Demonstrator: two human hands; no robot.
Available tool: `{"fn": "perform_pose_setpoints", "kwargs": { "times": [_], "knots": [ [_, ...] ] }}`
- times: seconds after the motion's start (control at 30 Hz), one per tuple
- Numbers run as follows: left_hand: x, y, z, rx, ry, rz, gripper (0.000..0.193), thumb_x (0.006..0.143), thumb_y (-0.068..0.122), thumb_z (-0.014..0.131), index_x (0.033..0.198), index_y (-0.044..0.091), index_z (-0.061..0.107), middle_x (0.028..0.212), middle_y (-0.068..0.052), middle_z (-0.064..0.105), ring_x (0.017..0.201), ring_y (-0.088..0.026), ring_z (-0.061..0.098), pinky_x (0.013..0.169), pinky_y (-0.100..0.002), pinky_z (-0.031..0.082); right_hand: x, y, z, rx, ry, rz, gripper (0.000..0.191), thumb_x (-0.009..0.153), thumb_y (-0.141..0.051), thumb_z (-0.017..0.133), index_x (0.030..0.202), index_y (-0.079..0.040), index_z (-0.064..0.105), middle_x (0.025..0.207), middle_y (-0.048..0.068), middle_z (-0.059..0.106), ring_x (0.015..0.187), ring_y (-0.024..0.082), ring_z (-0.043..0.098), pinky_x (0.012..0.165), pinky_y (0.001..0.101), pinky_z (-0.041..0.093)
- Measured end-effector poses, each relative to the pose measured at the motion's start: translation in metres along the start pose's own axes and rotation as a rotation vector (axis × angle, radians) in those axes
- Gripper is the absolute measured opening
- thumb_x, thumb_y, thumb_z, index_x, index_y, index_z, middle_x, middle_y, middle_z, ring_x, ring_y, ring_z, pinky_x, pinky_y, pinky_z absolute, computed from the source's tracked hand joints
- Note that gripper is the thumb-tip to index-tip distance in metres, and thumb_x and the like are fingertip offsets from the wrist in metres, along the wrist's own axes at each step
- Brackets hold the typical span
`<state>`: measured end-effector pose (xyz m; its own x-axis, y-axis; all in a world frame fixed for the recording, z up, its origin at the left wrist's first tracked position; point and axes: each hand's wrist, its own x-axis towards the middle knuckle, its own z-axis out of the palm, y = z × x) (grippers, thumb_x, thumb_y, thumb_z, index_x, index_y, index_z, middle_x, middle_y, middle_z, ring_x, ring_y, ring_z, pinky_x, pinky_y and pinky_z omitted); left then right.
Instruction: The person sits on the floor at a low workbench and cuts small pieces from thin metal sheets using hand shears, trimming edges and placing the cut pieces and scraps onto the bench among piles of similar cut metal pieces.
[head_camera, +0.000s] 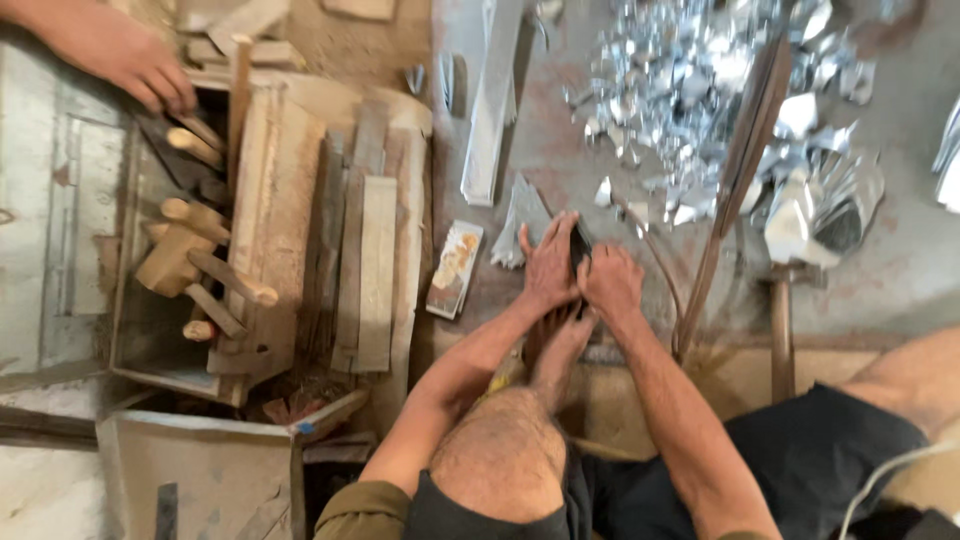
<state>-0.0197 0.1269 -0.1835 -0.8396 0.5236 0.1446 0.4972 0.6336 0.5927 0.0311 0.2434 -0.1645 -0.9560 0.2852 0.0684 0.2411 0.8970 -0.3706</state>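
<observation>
At the centre of the frame both hands meet on a small dark piece (579, 248) lying on the floor (900, 270), low enough to bear weight on: the left hand (549, 265) presses flat, fingers spread, while the right hand (610, 283) curls against it, perhaps pinching its edge; a bare foot (560, 345) braces just below; shiny metal scraps (690, 90) lie upper right

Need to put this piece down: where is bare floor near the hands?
Bare floor lies right of the right hand, past the leaning strip, below the shiny scrap pile. Left is crowded: small packet, wooden tool tray.
</observation>
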Motion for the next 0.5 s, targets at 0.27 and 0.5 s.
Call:
{"fn": "perform_pose_setpoints", "kwargs": {
  "times": [0.27, 0.5],
  "knots": [
    [-0.004, 0.011, -0.023, 0.115, -0.007, -0.057, 0.097, 0.082, 0.039, 0.071, 0.157, 0.000, 0.024, 0.162, -0.026, 0.025, 0.152, -0.042, 0.018, 0.113, -0.073, 0.005, 0.002, 0.003, 0.006, 0.131, 0.186, -0.109, 0.012, 0.083, -0.015, 0.068, 0.079, -0.005, 0.061, 0.083, 0.013, 0.066, 0.083, 0.034, 0.066, 0.070, 0.0483, 0.055],
    [-0.047, 0.005, -0.054, -0.209, 0.159, -0.125, 0.082, 0.082, 0.015, 0.079, 0.151, 0.002, 0.037, 0.147, -0.024, 0.047, 0.136, -0.044, 0.045, 0.114, -0.056, 0.035, -0.004, 0.002, 0.007, 0.089, 0.222, -0.143, 0.014, 0.079, -0.015, 0.070, 0.074, -0.006, 0.060, 0.077, 0.013, 0.064, 0.076, 0.033, 0.065, 0.062, 0.0480, 0.052]
  ]
}}
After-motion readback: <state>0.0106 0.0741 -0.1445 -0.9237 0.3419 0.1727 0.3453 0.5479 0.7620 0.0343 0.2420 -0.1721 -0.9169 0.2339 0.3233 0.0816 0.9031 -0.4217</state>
